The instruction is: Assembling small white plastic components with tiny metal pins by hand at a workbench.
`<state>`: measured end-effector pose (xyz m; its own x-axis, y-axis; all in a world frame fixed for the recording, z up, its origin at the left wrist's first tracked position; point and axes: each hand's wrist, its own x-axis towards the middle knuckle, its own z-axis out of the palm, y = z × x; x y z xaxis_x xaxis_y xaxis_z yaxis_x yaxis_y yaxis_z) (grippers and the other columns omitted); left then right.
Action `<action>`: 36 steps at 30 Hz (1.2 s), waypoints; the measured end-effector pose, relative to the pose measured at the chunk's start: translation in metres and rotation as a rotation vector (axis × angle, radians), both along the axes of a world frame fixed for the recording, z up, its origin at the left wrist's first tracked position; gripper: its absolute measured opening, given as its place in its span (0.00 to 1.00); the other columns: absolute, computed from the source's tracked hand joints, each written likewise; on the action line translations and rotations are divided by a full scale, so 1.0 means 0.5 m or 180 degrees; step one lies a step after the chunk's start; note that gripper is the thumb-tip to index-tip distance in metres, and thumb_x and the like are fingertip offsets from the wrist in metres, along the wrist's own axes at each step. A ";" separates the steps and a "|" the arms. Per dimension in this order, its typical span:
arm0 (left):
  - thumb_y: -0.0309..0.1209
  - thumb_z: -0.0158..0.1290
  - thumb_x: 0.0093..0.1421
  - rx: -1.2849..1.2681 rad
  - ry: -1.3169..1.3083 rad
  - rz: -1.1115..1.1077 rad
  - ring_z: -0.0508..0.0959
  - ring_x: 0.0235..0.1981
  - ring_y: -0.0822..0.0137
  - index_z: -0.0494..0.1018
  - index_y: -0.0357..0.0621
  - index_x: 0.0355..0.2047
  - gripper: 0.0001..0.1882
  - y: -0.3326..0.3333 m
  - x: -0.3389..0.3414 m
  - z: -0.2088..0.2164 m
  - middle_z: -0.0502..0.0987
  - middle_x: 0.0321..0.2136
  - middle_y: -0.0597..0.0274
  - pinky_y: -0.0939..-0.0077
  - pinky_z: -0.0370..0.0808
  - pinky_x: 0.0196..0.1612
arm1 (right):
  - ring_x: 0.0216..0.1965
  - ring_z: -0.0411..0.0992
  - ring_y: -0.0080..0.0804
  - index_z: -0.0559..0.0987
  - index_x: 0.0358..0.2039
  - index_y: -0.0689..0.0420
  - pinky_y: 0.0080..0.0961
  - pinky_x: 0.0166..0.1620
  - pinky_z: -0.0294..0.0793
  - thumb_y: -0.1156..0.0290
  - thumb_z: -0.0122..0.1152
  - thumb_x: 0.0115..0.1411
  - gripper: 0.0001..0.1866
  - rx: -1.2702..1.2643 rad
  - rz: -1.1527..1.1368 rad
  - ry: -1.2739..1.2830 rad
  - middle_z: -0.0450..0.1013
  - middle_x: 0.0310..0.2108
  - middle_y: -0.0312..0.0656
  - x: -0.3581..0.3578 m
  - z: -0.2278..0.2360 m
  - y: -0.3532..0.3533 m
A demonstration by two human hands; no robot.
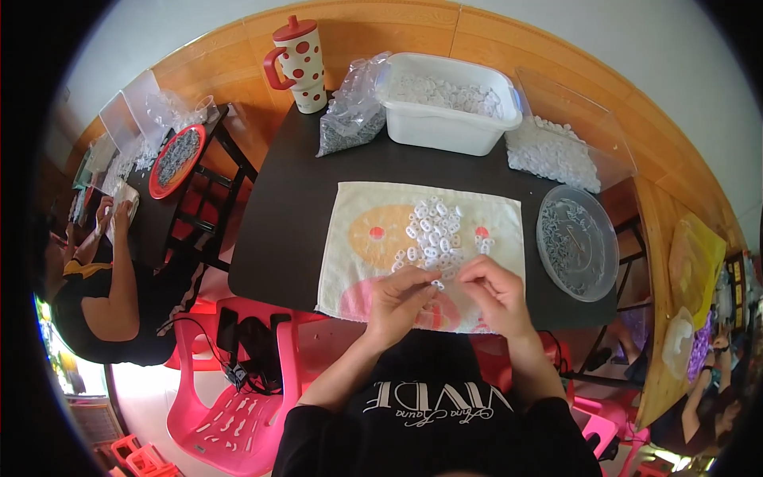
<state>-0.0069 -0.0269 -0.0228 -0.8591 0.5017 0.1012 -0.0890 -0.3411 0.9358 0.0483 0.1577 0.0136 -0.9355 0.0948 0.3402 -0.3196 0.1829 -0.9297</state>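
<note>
White tub (445,119) of white rings, round tray (578,242) of tiny parts, both hands' fingers seemingly pinching one ring (438,284)

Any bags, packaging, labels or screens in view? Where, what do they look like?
Clear plastic bag: back of the black table, left of the white tub, crumpled, holding small grey pieces.
Clear plastic bag: right of the tub, stiff-sided, holding small white pieces.
Clear bags: far left table, by the red tray.
No labels, signs or screens that I can make out.
</note>
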 end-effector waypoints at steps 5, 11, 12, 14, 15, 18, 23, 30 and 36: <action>0.12 0.53 0.59 -0.0039 0.0148 -0.0043 0.75 0.32 0.78 0.78 0.35 0.44 0.14 0.001 0.000 0.007 0.75 0.35 0.64 0.86 0.73 0.34 | 0.27 0.71 0.25 0.75 0.32 0.62 0.19 0.32 0.68 0.85 0.57 0.57 0.04 0.0366 -0.0104 -0.0054 0.71 0.28 0.39 -0.013 -0.014 -0.025; 0.13 0.53 0.59 0.0060 0.0125 -0.0082 0.75 0.32 0.78 0.78 0.35 0.44 0.13 -0.001 -0.003 0.006 0.76 0.34 0.64 0.86 0.72 0.34 | 0.27 0.70 0.26 0.74 0.31 0.62 0.19 0.32 0.67 0.85 0.57 0.57 0.04 0.0491 -0.0141 -0.0141 0.71 0.28 0.39 -0.016 -0.003 -0.034; 0.13 0.53 0.59 0.0066 0.0191 -0.0080 0.75 0.32 0.78 0.78 0.34 0.44 0.13 -0.002 -0.004 0.002 0.76 0.34 0.64 0.85 0.72 0.34 | 0.27 0.69 0.26 0.74 0.31 0.63 0.19 0.32 0.67 0.85 0.57 0.57 0.04 0.0523 -0.0128 -0.0150 0.71 0.28 0.39 -0.016 -0.002 -0.034; 0.13 0.53 0.60 0.0082 0.0250 -0.0064 0.75 0.32 0.78 0.78 0.34 0.44 0.13 -0.003 -0.006 0.000 0.76 0.34 0.64 0.85 0.72 0.34 | 0.28 0.69 0.26 0.74 0.31 0.63 0.19 0.33 0.67 0.85 0.57 0.57 0.04 0.0539 -0.0108 -0.0156 0.71 0.28 0.40 -0.018 0.004 -0.039; 0.13 0.53 0.60 0.0086 0.0250 -0.0076 0.75 0.32 0.78 0.78 0.34 0.43 0.12 -0.005 -0.007 0.003 0.76 0.34 0.64 0.85 0.72 0.34 | 0.28 0.69 0.27 0.74 0.31 0.63 0.19 0.33 0.67 0.86 0.57 0.56 0.04 0.0541 -0.0098 -0.0153 0.71 0.28 0.40 -0.019 0.008 -0.041; 0.13 0.53 0.60 0.0135 0.0222 -0.0082 0.75 0.31 0.78 0.78 0.33 0.43 0.12 -0.003 -0.005 0.006 0.76 0.34 0.63 0.85 0.72 0.34 | 0.28 0.69 0.31 0.73 0.31 0.64 0.22 0.32 0.67 0.86 0.57 0.56 0.05 0.0826 -0.0064 -0.0106 0.70 0.28 0.42 -0.018 0.018 -0.041; 0.13 0.53 0.60 0.0052 0.0265 0.0026 0.75 0.31 0.78 0.78 0.33 0.42 0.11 -0.003 -0.002 0.000 0.76 0.34 0.63 0.86 0.73 0.33 | 0.28 0.69 0.39 0.72 0.31 0.64 0.29 0.31 0.67 0.85 0.57 0.56 0.04 0.1380 -0.0078 0.0325 0.69 0.27 0.44 -0.029 0.025 -0.049; 0.13 0.53 0.60 0.0023 0.0293 0.0024 0.76 0.31 0.78 0.78 0.33 0.42 0.11 -0.002 -0.001 -0.002 0.76 0.34 0.64 0.86 0.74 0.33 | 0.28 0.69 0.36 0.74 0.32 0.64 0.29 0.31 0.67 0.82 0.58 0.58 0.03 0.1428 0.0168 0.0019 0.69 0.28 0.43 -0.025 0.014 -0.027; 0.13 0.53 0.59 0.0222 0.0115 -0.0016 0.77 0.31 0.78 0.78 0.33 0.41 0.11 0.001 0.000 0.005 0.76 0.34 0.64 0.87 0.75 0.32 | 0.31 0.68 0.16 0.78 0.38 0.65 0.16 0.33 0.66 0.84 0.56 0.61 0.05 0.0585 -0.1181 -0.0104 0.71 0.29 0.33 0.020 0.012 0.077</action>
